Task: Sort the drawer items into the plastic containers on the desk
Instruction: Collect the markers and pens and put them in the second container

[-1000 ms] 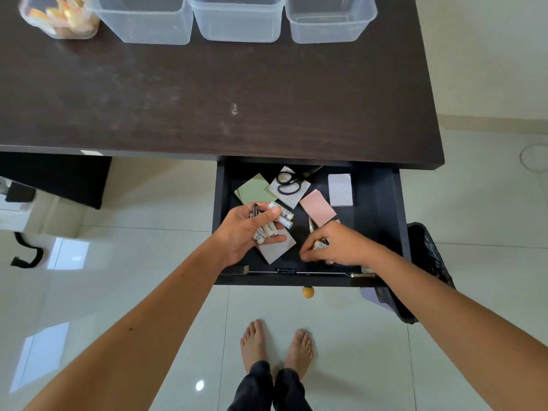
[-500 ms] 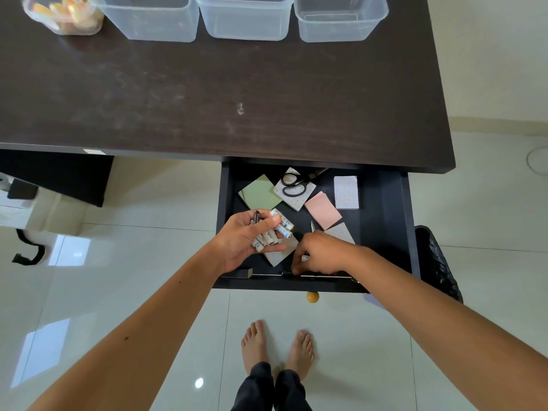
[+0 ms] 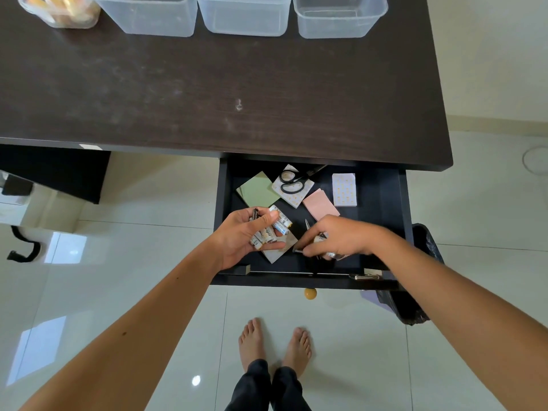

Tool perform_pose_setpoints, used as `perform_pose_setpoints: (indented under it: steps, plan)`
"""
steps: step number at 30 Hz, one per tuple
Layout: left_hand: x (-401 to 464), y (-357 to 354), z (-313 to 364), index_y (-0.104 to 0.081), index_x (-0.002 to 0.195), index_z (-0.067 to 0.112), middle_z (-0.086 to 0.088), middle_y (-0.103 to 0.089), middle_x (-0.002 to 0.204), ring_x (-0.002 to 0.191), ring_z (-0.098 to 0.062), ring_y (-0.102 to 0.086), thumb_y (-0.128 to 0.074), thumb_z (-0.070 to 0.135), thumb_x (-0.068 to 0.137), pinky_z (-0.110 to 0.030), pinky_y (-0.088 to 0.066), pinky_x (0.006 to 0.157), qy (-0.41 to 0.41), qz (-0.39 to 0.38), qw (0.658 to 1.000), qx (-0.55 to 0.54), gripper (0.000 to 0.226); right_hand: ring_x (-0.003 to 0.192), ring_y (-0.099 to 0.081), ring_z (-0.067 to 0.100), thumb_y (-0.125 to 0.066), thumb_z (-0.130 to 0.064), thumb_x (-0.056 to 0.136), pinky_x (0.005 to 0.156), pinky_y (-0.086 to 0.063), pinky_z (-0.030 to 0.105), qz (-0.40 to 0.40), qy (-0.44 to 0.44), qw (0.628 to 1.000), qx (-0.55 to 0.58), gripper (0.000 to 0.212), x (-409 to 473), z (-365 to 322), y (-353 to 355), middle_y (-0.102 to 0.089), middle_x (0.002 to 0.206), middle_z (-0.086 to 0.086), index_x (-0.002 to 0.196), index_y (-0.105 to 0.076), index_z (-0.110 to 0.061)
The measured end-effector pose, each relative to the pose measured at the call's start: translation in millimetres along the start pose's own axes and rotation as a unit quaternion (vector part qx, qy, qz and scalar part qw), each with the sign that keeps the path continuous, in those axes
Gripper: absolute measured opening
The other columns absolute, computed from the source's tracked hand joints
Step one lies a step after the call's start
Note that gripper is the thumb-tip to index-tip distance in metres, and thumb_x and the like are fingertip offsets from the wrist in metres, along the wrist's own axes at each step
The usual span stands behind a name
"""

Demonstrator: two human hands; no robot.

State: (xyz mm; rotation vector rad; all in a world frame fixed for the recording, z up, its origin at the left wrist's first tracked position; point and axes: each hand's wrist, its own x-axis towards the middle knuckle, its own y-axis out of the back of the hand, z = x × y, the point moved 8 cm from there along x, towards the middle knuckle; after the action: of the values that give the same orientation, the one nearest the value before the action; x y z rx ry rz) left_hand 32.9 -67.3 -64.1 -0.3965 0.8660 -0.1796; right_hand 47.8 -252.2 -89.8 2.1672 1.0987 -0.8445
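Evidently the collection stage was under way: the left hand (image 3: 241, 236) held a cluster of AA batteries (image 3: 271, 229) against the palm, thumb pressed across them, above the front left of the open drawer (image 3: 382, 200). The right hand (image 3: 341, 237) was curled low over the drawer floor near the front rail, fingertips pinched on a small item, seemingly a screw or a further battery; which one could not be told. A thin metal tool, possibly tweezers (image 3: 307, 225), lay just beside that hand.

Remaining in the drawer were a green sticky-note pad (image 3: 256, 189), black scissors (image 3: 292, 183) resting on a patterned pad, a pink pad (image 3: 321, 204) and a white patterned pad (image 3: 344, 189). Three clear plastic containers (image 3: 243, 14) stood in a row at the far edge of the desk (image 3: 207, 93), apparently unfilled; a fourth tub of yellow items (image 3: 60, 8) sat to their left.

Recommendation: secure the small item by a firm fingertip pinch, lift it clear of the rail, and avoid overloading the left palm, since round cells would roll off readily
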Motion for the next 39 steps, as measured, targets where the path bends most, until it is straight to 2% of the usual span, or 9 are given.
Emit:
perform_pose_setpoints:
  steps: [6,10,17,22,24,27,30,34,39]
  plan:
    - [2,-6,-8,-0.071,0.098,0.004,-0.023,-0.078,0.107,0.102,-0.034,-0.078,-0.076,0.025,0.082,-0.044,-0.067,0.079,0.029,-0.009,1.000,0.001,0.027,0.060,-0.041,0.011,-0.064,-0.010,0.105,0.049,-0.031,0.023,-0.032,-0.044,0.976,0.210,0.020,-20,15,19,-0.068,0.074,-0.006,0.119,-0.076,-0.004]
    - [2,-10,-11,-0.069,0.103,0.003,-0.026,-0.076,0.111,0.107,-0.037,-0.075,-0.078,0.024,0.083,-0.045,-0.067,0.080,0.057,-0.018,0.998,0.008,0.030,0.064,-0.052,0.013,-0.064,-0.011,0.104,0.046,-0.035,0.020,-0.026,-0.021,0.965,0.261,0.017,-23,16,23,-0.059,0.085,0.008,0.104,-0.081,-0.008]
    - [3,-14,-9,-0.067,0.107,0.000,-0.022,-0.077,0.102,0.094,-0.028,-0.079,-0.076,0.022,0.083,-0.036,-0.065,0.067,0.077,-0.032,0.997,0.002,0.034,0.064,-0.057,0.016,-0.063,-0.008,0.104,0.045,-0.039,0.020,-0.043,-0.003,0.957,0.288,0.014,-19,15,19,-0.072,0.101,0.019,0.112,-0.074,-0.004]
    - [7,-10,-8,-0.069,0.099,0.006,-0.020,-0.078,0.100,0.093,-0.029,-0.079,-0.079,0.018,0.081,-0.037,-0.067,0.067,0.071,-0.013,0.997,-0.004,0.023,0.062,-0.056,0.012,-0.059,-0.001,0.105,0.045,-0.039,0.019,-0.007,0.006,0.956,0.293,0.035,-17,12,24,-0.067,0.086,0.009,0.135,-0.071,-0.016]
    - [9,-9,-8,-0.067,0.103,0.006,-0.022,-0.077,0.106,0.100,-0.034,-0.078,-0.080,0.016,0.080,-0.042,-0.067,0.073,0.070,-0.012,0.997,-0.026,0.028,0.066,-0.055,0.014,-0.057,-0.003,0.106,0.046,-0.038,0.019,0.008,0.004,0.954,0.299,0.035,-17,13,30,-0.062,0.086,0.009,0.131,-0.075,-0.021]
    - [9,-8,-7,-0.070,0.110,0.003,-0.021,-0.078,0.104,0.100,-0.037,-0.078,-0.079,0.013,0.079,-0.048,-0.064,0.085,0.066,-0.005,0.997,-0.047,0.034,0.066,-0.054,0.015,-0.066,-0.010,0.103,0.045,-0.036,0.020,0.049,-0.008,0.954,0.296,0.018,-15,15,36,-0.058,0.091,0.012,0.113,-0.078,-0.018]
    - [8,-6,-7,-0.078,0.111,0.006,-0.011,-0.078,0.097,0.094,-0.032,-0.079,-0.075,0.010,0.088,-0.045,-0.066,0.082,0.051,0.002,0.998,-0.029,0.023,0.064,-0.056,0.015,-0.076,-0.016,0.097,0.044,-0.036,0.020,0.085,-0.007,0.953,0.292,0.002,-15,18,42,-0.062,0.090,0.015,0.097,-0.074,-0.016]
    - [6,-5,-4,-0.078,0.106,0.007,-0.011,-0.078,0.097,0.092,-0.032,-0.079,-0.078,0.012,0.085,-0.042,-0.067,0.077,0.043,0.014,0.998,-0.044,0.021,0.073,-0.072,0.019,-0.074,-0.013,0.098,0.047,-0.045,0.024,0.115,0.000,0.954,0.275,0.003,-17,17,50,-0.071,0.087,0.012,0.100,-0.074,-0.011]
    - [2,-2,2,-0.078,0.108,0.006,-0.012,-0.078,0.097,0.090,-0.030,-0.079,-0.079,0.014,0.082,-0.037,-0.067,0.069,0.031,0.019,0.998,-0.058,0.028,0.068,-0.069,0.017,-0.076,-0.012,0.096,0.051,-0.050,0.026,0.163,-0.012,0.946,0.281,0.010,-19,18,57,-0.075,0.084,0.010,0.105,-0.076,-0.007]
